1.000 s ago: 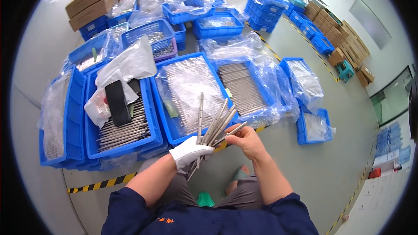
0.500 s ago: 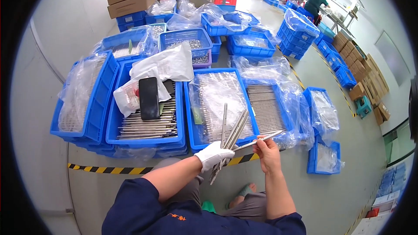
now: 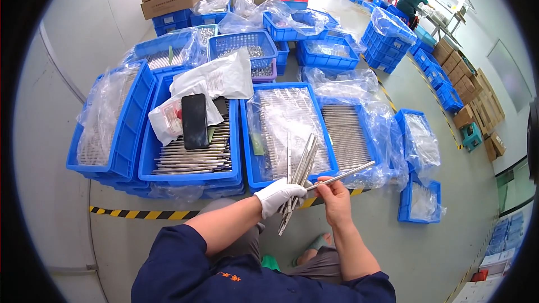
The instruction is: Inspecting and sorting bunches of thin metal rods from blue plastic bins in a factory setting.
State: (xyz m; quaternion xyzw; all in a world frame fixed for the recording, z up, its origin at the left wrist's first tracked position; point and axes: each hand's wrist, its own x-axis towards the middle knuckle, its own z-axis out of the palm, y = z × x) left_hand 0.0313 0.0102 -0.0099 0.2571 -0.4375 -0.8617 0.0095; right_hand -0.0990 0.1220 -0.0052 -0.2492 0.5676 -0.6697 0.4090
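My left hand [image 3: 276, 196], in a white glove, is closed round a bundle of slim metal rods [image 3: 304, 160]. They fan out above and below its fist. Bare-skinned, my right hand [image 3: 337, 202] pinches one single metal rod [image 3: 353, 170] close to the bundle. That rod slants up to the right, its lower end near the gloved fingers; whether it touches the bundle I cannot tell. Just beyond my hands stands a blue crate [image 3: 247, 160] of similar rods, partly covered by clear plastic. Right of it, more rods [image 3: 345, 134] lie in rows in another crate.
On the left crate of rods [image 3: 191, 164] rest a black phone [image 3: 195, 122] and white plastic packets [image 3: 222, 76]. A blue basket [image 3: 242, 39] of small metal parts stands behind. Yellow-black tape [image 3: 149, 214] crosses the floor. Far right, a person [image 3: 411, 1] works at a shelf.
My right hand has moved slightly left and down, closer to my left hand. More of the single rod now sticks out to the right of its fingers. The bundle stays in my left hand.
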